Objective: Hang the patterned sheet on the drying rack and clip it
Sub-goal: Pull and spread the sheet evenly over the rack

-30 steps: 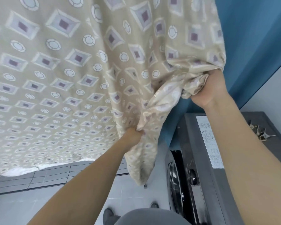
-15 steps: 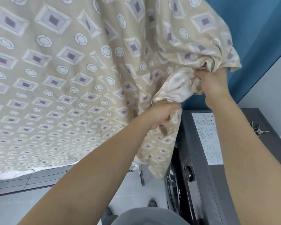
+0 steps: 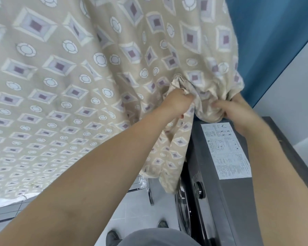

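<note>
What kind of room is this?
Probably a laundry room or laundry corner at home. A front-loading washing machine stands on a tiled floor, and both hands, left and right, grip a big patterned sheet hanging overhead, as if put up to dry.

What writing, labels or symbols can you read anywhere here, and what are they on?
White label on top of the washing machine: a check mark and four "x" marks near its top edge.
Remaining print on that label: too small and blurred to read.
Patterned sheet: only diamonds and circles, no text.
</note>
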Available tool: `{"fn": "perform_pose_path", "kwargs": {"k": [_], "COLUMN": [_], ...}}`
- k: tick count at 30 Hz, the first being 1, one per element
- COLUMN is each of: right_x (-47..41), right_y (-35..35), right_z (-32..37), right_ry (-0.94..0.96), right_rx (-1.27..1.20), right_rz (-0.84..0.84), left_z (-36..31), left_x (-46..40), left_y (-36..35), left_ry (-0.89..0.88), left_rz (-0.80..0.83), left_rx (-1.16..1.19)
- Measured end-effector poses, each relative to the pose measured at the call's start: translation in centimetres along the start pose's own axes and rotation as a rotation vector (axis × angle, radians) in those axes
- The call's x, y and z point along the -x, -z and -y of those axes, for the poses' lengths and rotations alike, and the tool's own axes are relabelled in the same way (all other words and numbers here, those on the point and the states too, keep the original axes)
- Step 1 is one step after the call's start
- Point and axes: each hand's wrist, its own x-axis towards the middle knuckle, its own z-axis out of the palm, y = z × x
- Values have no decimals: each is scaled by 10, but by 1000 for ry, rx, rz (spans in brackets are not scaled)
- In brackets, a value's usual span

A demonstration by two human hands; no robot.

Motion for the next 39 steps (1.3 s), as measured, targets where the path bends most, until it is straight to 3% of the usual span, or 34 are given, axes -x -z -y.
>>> {"fn": "perform_pose_path", "kwargs": {"k": [3, 7, 10, 12, 16, 18, 21, 23, 25, 27, 31, 33, 39], "right_x": [9, 13, 11, 2, -19, -23, -26, -27, -26, -24, -24, -26, -31], "right_y": [-13, -41, -63, -75, -82, -81, -78, -76, -79, -87, -103, -106, -86], "right_z": [-21, -63, -83, -90, -80, -70, -54, -44, -33, -22, -10, -10, -19], "right_ry": [-99, -384, -352, -255, -217, -241, -354, -396, -405, -417, -425, -380, -310], "right_rx": [98, 204, 127, 85, 217, 49, -272, -465, -584, -622, -549, -550, -577], "right_rz": [95, 199, 201, 151, -128, -180, -183, -163, -123, -48, 84, 107, 97], "left_z": [-6, -15, -26, -36, -49, -47, -9, 31, 73, 101, 141, 151, 145], "left_x": [-7, -14, -14, -13, -10, -1, 18, 33, 41, 48, 52, 54, 67], "left_y": [8, 14, 13, 11, 15, 25, 41, 43, 38, 26, 2, -4, 18], "left_ry": [23, -1, -62, -100, -168, -177, 13, 163, 160, 111, 73, 63, 175], "left_rz": [-19, -46, -51, -43, 11, 30, 217, 488, 613, 569, 370, 375, 159], "left_rx": [28, 49, 29, 53, 91, 134, 34, -226, -525, -628, -601, -617, -284]}}
